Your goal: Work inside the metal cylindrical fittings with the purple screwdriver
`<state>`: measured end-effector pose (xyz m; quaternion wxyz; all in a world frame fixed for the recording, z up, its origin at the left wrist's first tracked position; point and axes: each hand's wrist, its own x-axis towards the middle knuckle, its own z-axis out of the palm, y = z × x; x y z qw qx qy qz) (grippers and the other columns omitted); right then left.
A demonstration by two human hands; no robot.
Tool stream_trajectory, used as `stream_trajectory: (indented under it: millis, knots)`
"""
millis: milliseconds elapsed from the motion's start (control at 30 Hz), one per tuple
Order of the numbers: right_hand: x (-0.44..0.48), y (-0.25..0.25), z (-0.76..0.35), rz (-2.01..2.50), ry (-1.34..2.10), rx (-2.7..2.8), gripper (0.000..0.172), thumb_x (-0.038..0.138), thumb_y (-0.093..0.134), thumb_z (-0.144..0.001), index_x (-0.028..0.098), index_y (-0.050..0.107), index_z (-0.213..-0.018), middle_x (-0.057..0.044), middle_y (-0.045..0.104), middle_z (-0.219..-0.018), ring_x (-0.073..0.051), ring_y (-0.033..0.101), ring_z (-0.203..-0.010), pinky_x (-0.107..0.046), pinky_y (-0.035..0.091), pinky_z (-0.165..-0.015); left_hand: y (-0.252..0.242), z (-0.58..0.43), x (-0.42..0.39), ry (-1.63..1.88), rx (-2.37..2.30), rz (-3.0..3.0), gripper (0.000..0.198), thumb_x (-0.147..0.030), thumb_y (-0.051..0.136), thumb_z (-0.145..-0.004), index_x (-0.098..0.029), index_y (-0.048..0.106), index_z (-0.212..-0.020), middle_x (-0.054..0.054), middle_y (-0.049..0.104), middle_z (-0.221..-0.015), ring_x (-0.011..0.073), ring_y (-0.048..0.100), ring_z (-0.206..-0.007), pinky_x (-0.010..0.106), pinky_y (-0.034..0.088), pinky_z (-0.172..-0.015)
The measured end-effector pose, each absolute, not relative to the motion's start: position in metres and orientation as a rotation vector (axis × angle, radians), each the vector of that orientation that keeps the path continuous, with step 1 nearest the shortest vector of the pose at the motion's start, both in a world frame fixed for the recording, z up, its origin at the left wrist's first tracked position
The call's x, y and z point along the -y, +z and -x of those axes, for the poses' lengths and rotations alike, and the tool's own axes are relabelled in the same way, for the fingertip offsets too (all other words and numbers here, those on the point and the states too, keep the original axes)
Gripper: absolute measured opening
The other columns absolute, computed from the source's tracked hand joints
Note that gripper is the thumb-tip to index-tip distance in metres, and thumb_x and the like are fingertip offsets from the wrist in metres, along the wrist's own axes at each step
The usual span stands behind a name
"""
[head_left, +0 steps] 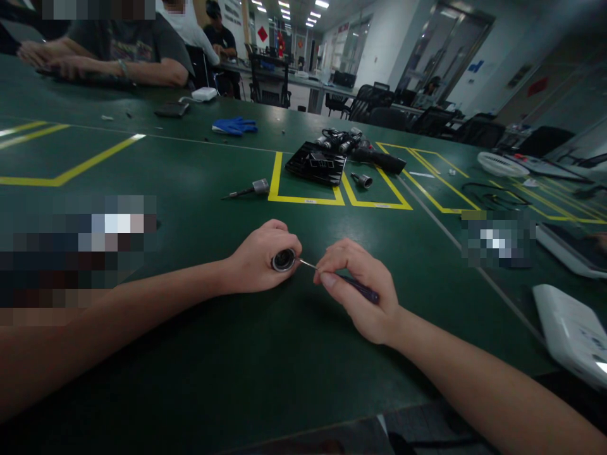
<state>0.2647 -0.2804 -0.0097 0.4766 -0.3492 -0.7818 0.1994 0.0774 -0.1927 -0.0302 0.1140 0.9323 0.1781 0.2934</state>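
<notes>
While the left hand (260, 260) grips one metal cylinder (284, 260), right hand (370, 317) pinching one screwdriver (363, 290), one blue glove (235, 126) beyond.

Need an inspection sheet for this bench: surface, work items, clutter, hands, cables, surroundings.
Surface: green tabletop, yellow tape outlines
Work items: cylindrical part, open end toward camera; slim tool, tip at the part's side
Clutter: blue glove, glossy black packet
Hands: left hand grips the part; right hand holds the tool
Cables: black cable at right, looped
Surroundings: person seated across, office chair beyond
</notes>
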Motion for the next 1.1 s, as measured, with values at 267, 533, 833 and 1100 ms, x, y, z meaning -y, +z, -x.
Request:
stream_trajectory:
  millis: [267,533,833,1100]
  knots:
    - [0.2832,-0.0088,-0.2672,0.761,0.456,1.944,0.011,0.012,0.047,-0.078,0.018,0.055,-0.072,-0.004,0.061,-0.066,-0.019,0.055,-0.069,-0.041,0.044,-0.073,-0.0298,-0.0774,0.1932,0.841,-0.558,-2.731,0.01,-0.02,0.055,-0.077,-0.017,0.052,-0.069,-0.003,0.058,-0.061,0.0114,0.054,-0.059,0.032,0.042,-0.077]
    - [0.2815,-0.0081,-0.2638,0.784,0.29,2.12,0.011,0.013,0.044,-0.078,0.02,0.049,-0.07,-0.003,0.059,-0.064,-0.018,0.054,-0.067,-0.038,0.043,-0.071,-0.0324,-0.0778,0.1927,0.851,-0.464,-2.845,0.008,-0.018,0.053,-0.076,-0.017,0.051,-0.068,-0.003,0.058,-0.06,0.0107,0.052,-0.054,0.031,0.04,-0.076]
    - [0.2836,-0.0087,-0.2591,0.725,0.089,2.285,0.01,0.011,0.044,-0.077,0.019,0.049,-0.075,-0.004,0.061,-0.068,-0.019,0.054,-0.07,-0.038,0.042,-0.073,-0.0324,-0.0781,0.1935,0.892,-0.605,-2.782,0.011,-0.021,0.053,-0.078,-0.018,0.049,-0.068,-0.003,0.057,-0.059,0.011,0.051,-0.054,0.031,0.041,-0.076]
    - [0.2832,-0.0088,-0.2613,0.753,0.142,2.231,0.009,0.011,0.047,-0.075,0.019,0.048,-0.074,-0.004,0.06,-0.068,-0.019,0.053,-0.069,-0.037,0.043,-0.071,-0.0339,-0.0775,0.1901,0.874,-0.557,-2.793,0.01,-0.02,0.053,-0.077,-0.017,0.05,-0.068,-0.003,0.058,-0.06,0.011,0.052,-0.054,0.031,0.041,-0.074]
